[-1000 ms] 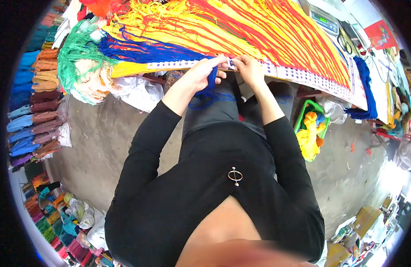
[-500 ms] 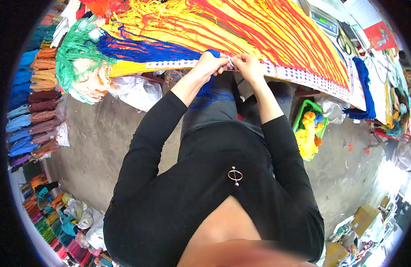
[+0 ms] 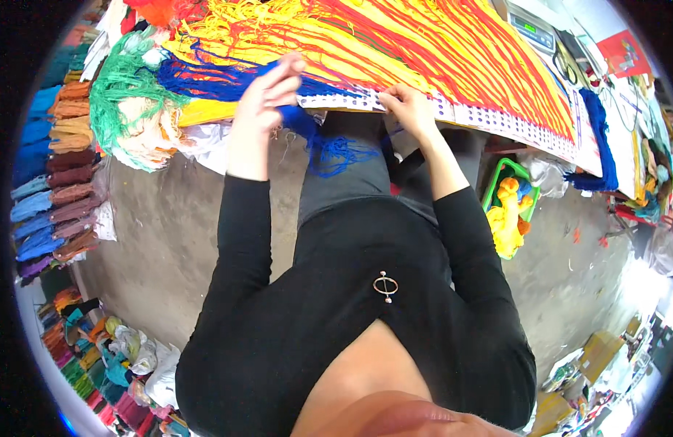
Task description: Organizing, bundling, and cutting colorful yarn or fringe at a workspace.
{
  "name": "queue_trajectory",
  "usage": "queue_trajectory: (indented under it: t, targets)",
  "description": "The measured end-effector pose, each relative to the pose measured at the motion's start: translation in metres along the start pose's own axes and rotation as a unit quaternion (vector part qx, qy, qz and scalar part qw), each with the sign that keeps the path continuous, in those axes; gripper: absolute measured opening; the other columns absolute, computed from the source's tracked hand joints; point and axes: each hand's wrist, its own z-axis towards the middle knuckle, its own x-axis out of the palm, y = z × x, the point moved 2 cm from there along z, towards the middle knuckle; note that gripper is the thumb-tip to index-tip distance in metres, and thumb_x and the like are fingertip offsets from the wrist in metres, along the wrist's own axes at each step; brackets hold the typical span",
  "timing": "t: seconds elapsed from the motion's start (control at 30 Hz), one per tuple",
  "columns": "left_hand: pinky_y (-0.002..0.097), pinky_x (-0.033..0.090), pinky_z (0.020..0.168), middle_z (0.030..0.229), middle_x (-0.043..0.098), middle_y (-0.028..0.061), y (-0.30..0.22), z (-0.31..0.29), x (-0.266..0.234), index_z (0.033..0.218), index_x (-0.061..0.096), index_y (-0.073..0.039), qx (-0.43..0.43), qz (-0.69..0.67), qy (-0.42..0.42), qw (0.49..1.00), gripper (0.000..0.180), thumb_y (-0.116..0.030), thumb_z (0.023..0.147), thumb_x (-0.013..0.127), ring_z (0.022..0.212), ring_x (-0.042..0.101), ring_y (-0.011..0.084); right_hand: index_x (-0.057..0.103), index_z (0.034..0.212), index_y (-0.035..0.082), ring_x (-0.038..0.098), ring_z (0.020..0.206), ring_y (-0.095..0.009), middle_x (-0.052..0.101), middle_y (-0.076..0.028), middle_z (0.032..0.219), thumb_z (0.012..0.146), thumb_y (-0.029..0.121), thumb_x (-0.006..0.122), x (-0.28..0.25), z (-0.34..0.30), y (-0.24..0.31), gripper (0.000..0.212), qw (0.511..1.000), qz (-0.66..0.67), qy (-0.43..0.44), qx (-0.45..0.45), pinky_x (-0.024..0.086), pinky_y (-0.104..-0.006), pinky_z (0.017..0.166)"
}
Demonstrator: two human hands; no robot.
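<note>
My left hand (image 3: 267, 98) is raised over the table's front edge, blurred, its fingers bent around blue yarn (image 3: 298, 121). That yarn hangs below the hand to a loose tangle on my lap. My right hand (image 3: 411, 109) pinches the near edge of a white strip with rows of dark holes (image 3: 344, 101); any thread between its fingertips is too small to make out. Long blue strands (image 3: 213, 80) lie left of the strip. Red and yellow strands (image 3: 395, 51) run from the strip across the table.
Green and pale yarn (image 3: 121, 95) hangs off the table's left end. A green basket (image 3: 489, 191) with yellow yarn stands on the floor at right. A scale (image 3: 532, 33), scissors (image 3: 566, 67) and a blue yarn hank (image 3: 599, 142) lie at the table's right. Yarn hanks (image 3: 34, 197) line the left.
My left hand has moved left and up, away from my right hand, drawing the blue yarn along. My right hand stays at the strip's edge.
</note>
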Motion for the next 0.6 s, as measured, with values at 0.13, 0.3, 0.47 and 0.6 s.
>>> queue_trajectory:
  t: [0.13,0.3,0.47,0.6]
  targets:
    - [0.0193,0.029,0.038,0.058,0.053,-0.0016,0.075,0.031,0.011,0.095,0.061,-0.005,-0.119,0.457,-0.015,0.881,0.017,-0.016,0.085,0.053,0.041,0.041,0.0038,0.060,0.084,0.004,0.046,0.059,-0.003,0.056,0.003,0.068,0.086,0.023,0.060,-0.006,-0.003,0.000,0.019,0.955,0.273,0.101,0.053,0.035,-0.0181,0.054]
    - [0.0226,0.033,0.040,0.060,0.056,0.0016,0.068,0.024,-0.004,0.084,0.059,-0.004,0.031,0.573,-0.205,0.793,0.021,-0.024,0.087,0.054,0.046,0.045,0.0079,0.060,0.084,0.007,0.060,0.070,-0.013,0.063,-0.001,0.069,0.089,0.033,0.051,0.001,-0.006,0.015,0.028,0.996,0.015,0.082,-0.005,0.045,-0.0280,0.067]
    - [0.0163,0.023,0.034,0.057,0.037,-0.0029,-0.034,-0.002,-0.049,0.096,0.053,0.012,0.000,0.110,-0.138,0.984,0.022,-0.007,0.084,0.052,0.043,0.032,0.0035,0.058,0.082,0.010,0.062,0.077,-0.022,0.064,-0.002,0.072,0.090,0.039,0.045,-0.006,-0.009,0.020,0.032,0.996,-0.067,0.059,0.004,0.045,-0.0328,0.071]
    - [0.0160,0.026,0.034,0.098,0.056,0.0107,-0.102,-0.006,-0.093,0.100,0.047,0.011,0.007,-0.069,-0.033,0.997,0.021,0.000,0.083,0.048,0.043,0.035,0.0032,0.059,0.082,0.010,0.062,0.076,-0.021,0.063,-0.002,0.071,0.089,0.037,0.046,-0.002,-0.010,0.023,0.030,0.997,-0.056,0.056,0.001,0.045,-0.0326,0.070]
